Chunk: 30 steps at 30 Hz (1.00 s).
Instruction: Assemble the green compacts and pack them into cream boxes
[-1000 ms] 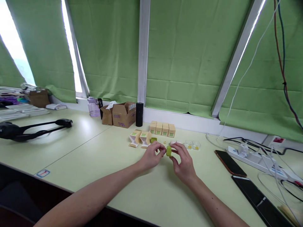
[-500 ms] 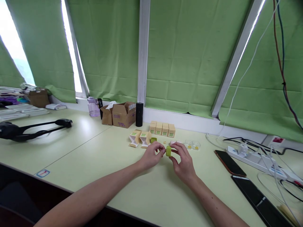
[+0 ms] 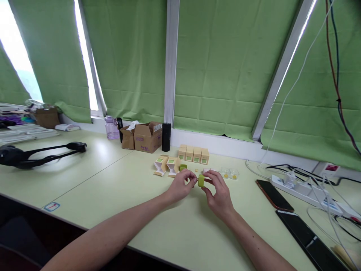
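A small green case-like block (image 3: pixel 201 180) is held just above the table between my two hands. My right hand (image 3: pixel 218 191) grips it between thumb and fingers. My left hand (image 3: pixel 182 184) is pinched at its left side, on a small part too tiny to make out. Behind my left hand lies another green block (image 3: pixel 183 167), beside two opened card boxes (image 3: pixel 173 165). A tiny yellow piece (image 3: pixel 196 170) rests beyond the hands. Past my right fingers stand clear plastic cups (image 3: pixel 234 174) with yellow bits inside, and a pale pink item (image 3: pixel 206 171) is partly hidden.
Several small closed card boxes (image 3: pixel 193 154) line up at the back. Left of them stand a black cylinder (image 3: pixel 166 137), a brown carton (image 3: pixel 147 137) and a purple bottle (image 3: pixel 111 128). To the right lie two phones (image 3: pixel 275 195) and a power strip (image 3: pixel 306 192) with cables.
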### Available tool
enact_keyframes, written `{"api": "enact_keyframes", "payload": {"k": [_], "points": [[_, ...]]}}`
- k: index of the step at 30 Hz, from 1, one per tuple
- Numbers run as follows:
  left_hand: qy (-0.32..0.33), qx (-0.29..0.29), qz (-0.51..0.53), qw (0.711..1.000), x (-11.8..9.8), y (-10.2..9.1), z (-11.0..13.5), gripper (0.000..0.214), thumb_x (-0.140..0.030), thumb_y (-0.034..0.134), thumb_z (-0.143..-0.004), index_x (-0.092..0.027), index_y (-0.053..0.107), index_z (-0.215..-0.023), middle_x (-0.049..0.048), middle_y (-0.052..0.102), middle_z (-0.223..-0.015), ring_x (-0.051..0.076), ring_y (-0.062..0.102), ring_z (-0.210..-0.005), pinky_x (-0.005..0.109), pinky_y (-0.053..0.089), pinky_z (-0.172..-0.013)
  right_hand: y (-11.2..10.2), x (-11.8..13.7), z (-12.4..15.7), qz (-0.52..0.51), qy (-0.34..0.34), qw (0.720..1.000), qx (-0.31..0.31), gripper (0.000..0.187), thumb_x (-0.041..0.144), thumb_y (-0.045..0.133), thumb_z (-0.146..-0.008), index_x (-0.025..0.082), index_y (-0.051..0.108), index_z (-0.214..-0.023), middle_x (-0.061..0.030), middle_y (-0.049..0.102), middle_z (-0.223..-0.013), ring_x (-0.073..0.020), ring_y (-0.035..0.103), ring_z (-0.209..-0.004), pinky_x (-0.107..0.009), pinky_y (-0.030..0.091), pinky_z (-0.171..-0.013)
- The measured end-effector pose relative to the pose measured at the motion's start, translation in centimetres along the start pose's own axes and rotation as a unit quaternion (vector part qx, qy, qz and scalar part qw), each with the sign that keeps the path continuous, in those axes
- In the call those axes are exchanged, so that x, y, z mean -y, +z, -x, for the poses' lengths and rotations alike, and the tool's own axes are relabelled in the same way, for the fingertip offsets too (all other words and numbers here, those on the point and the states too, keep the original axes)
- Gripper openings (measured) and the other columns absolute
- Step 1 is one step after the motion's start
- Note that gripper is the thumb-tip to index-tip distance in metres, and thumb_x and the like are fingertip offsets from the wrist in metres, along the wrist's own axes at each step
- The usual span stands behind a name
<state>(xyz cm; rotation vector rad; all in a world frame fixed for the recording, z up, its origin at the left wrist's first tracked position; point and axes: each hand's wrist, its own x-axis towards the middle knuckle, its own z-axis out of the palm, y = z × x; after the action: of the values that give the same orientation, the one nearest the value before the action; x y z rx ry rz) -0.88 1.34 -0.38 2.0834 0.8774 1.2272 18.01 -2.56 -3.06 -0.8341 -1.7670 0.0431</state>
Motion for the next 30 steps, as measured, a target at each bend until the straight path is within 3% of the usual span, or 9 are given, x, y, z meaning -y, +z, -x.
{"api": "enact_keyframes", "payload": {"k": [30], "points": [[-0.006, 0.000, 0.006, 1.000, 0.06, -0.21, -0.06, 0.022, -0.034, 0.059, -0.093, -0.019, 0.062, -0.078, 0.0022, 0.063, -0.076, 0.018, 0.057, -0.079, 0.032, 0.045, -0.075, -0.06, 0.08, -0.09, -0.005, 0.014, 1.000, -0.001, 0.042, 0.013, 0.054, -0.094, 0.028, 0.056, -0.133, -0.0109, 0.054, -0.131, -0.0268, 0.059, -0.123, -0.049, 0.066, -0.096]]}}
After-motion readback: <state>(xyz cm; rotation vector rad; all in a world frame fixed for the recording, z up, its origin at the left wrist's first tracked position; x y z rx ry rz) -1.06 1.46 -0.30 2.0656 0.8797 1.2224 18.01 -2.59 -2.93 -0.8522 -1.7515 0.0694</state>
